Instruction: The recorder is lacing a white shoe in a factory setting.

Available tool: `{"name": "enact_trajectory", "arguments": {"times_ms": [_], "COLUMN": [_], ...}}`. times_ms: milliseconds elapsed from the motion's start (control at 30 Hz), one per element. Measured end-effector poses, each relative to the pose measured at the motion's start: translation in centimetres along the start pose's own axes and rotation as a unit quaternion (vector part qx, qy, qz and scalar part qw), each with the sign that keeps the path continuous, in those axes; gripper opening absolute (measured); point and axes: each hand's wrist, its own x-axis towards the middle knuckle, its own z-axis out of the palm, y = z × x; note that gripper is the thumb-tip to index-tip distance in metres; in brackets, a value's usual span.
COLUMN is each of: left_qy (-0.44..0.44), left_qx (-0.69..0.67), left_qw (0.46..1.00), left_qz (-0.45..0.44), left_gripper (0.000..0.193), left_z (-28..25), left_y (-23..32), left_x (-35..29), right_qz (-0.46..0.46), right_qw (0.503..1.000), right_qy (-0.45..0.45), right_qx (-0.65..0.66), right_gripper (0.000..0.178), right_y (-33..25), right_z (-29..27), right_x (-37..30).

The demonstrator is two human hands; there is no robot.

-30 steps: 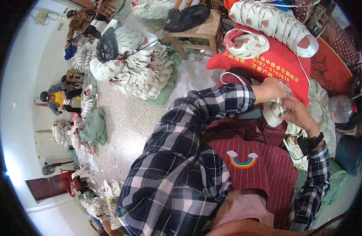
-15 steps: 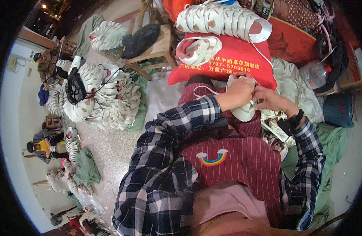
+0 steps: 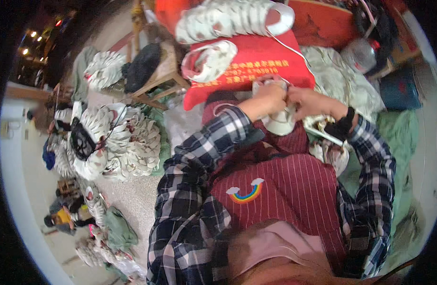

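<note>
A white shoe upper (image 3: 279, 125) rests over my lap, its rounded end toward me. My left hand (image 3: 269, 100) is closed around its middle, with the fingers bent over the top. At its right side my right hand (image 3: 312, 102) has its fingers drawn together close to the left fingertips. Motion blurs them, and whatever they pinch is hidden. Just beyond my hands lies a red bag (image 3: 294, 52) with yellow print. On the bag are a small ring of white uppers (image 3: 211, 61) and a long nested roll of uppers (image 3: 223, 23) with a white cord trailing from it.
A big heap of white uppers (image 3: 128, 142) covers the floor at left, beside a wooden stool (image 3: 167, 71) bearing a dark bundle (image 3: 143, 66). A clear plastic jug (image 3: 360, 54) and a blue bucket (image 3: 399, 92) stand at right. Another person (image 3: 66, 216) sits far left.
The whole view has shifted and tilted, so the bag and lap sit further left. My left hand still grips the upper; my right hand has turned slightly and is blurred.
</note>
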Motion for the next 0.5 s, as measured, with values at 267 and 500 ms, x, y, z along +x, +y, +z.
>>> {"name": "enact_trajectory", "arguments": {"times_ms": [267, 500], "left_qy": [-0.058, -0.045], "left_qx": [-0.053, -0.024], "left_qw": [0.996, 0.998], "left_qz": [0.039, 0.033], "left_gripper": [0.032, 0.026], "left_z": [0.0, -0.2], "left_y": [-2.2, -1.3], "left_x": [0.5, 0.6], "right_qz": [0.001, -0.011], "right_qw": [0.999, 0.987], "right_qy": [-0.019, 0.024], "right_qx": [-0.049, -0.156], "right_gripper": [0.034, 0.031], "right_y": [1.0, 0.6], "right_z": [0.9, 1.4], "right_x": [1.2, -0.1]}}
